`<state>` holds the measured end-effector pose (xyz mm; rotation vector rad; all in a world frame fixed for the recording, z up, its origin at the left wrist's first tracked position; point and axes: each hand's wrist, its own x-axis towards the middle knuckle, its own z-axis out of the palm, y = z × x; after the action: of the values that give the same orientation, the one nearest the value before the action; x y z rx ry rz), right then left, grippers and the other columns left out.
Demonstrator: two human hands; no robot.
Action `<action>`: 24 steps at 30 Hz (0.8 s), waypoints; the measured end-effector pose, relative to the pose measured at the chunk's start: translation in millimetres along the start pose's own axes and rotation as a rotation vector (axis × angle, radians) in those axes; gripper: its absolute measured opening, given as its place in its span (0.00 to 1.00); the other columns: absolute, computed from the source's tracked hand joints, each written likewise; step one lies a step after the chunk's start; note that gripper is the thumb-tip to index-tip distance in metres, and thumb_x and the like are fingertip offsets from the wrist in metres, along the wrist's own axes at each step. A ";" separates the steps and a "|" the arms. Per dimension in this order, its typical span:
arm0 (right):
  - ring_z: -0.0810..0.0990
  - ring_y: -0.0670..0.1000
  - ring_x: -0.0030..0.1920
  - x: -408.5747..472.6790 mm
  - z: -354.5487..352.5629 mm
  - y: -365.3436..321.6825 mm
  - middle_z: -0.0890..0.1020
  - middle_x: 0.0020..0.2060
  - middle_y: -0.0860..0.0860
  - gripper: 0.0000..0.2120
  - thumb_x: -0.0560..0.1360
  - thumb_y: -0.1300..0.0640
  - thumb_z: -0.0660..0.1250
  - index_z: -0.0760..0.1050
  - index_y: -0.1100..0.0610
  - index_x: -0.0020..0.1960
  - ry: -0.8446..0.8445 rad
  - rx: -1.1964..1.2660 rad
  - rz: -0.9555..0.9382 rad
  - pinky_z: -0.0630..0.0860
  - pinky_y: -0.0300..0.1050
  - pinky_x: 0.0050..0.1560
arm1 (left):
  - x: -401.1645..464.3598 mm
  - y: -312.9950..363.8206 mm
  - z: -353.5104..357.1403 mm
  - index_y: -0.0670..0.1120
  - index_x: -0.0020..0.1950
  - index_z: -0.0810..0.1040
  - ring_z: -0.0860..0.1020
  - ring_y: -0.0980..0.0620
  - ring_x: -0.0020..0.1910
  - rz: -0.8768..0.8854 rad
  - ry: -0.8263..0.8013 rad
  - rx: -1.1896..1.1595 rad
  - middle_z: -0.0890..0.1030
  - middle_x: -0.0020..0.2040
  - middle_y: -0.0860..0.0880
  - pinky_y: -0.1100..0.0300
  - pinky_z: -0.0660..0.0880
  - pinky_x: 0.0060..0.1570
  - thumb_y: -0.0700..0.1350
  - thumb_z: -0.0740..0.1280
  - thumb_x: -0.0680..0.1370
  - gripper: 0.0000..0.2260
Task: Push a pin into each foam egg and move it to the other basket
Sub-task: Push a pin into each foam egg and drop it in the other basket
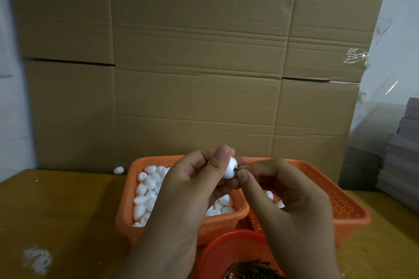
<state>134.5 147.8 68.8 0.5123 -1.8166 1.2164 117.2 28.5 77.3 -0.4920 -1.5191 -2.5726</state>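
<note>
Above the left basket [127, 215], my left hand [192, 190] grips a foam egg [230, 169], half hidden, while my right hand [285, 190] pinches a barely visible pin [238, 168].

We hold both hands raised close together in front of us, forearms coming up from the lower edge of the view and converging toward the middle. Our left hand [192, 179] has its fingers curled, thumb upright and pressed against a foam egg [230, 167] gripped at the fingertips. Our right hand [283, 190] faces it, thumb and forefinger pinching a thin pin [238, 168] whose tip meets the egg, the remaining fingers loosely curled beneath.
</note>
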 end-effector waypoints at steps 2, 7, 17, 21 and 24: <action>0.82 0.44 0.38 0.7 -0.3 -0.6 0.82 0.34 0.42 0.03 0.67 0.57 0.71 0.81 0.50 0.38 -0.005 0.004 0.009 0.76 0.32 0.38 | 0.0 -0.2 -0.3 0.41 0.39 0.82 0.85 0.50 0.43 0.010 0.000 0.011 0.86 0.45 0.45 0.66 0.79 0.38 0.57 0.71 0.61 0.19; 0.82 0.45 0.37 1.1 -0.4 -1.8 0.82 0.32 0.44 0.04 0.68 0.58 0.73 0.80 0.50 0.36 -0.025 0.003 0.032 0.76 0.35 0.37 | 0.1 0.3 0.4 0.40 0.38 0.81 0.85 0.49 0.44 0.010 0.000 0.001 0.86 0.45 0.45 0.66 0.79 0.39 0.56 0.71 0.61 0.19; 0.82 0.46 0.33 4.6 -3.9 -7.7 0.84 0.31 0.52 0.04 0.65 0.55 0.72 0.81 0.55 0.37 -0.047 0.365 0.324 0.77 0.35 0.34 | -2.4 9.0 2.1 0.50 0.47 0.86 0.85 0.49 0.42 -0.008 -0.094 -0.018 0.86 0.48 0.45 0.65 0.79 0.38 0.56 0.75 0.66 0.14; 0.82 0.48 0.34 6.6 -7.0 -2.5 0.84 0.33 0.56 0.12 0.60 0.47 0.70 0.82 0.55 0.36 -0.054 0.539 0.496 0.77 0.35 0.36 | -1.1 12.8 -5.7 0.51 0.53 0.84 0.83 0.53 0.43 0.017 -0.194 0.021 0.85 0.50 0.45 0.64 0.79 0.41 0.50 0.70 0.69 0.14; 0.82 0.49 0.34 6.4 -5.1 -1.2 0.83 0.32 0.56 0.12 0.59 0.48 0.70 0.82 0.56 0.37 -0.080 0.621 0.562 0.78 0.36 0.36 | -0.4 10.1 -8.6 0.54 0.53 0.84 0.83 0.55 0.43 0.084 -0.163 0.162 0.86 0.47 0.48 0.65 0.78 0.43 0.48 0.71 0.69 0.13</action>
<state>134.2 152.6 75.5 0.3928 -1.6779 2.2020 118.3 16.1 81.8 -0.7439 -1.7013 -2.3725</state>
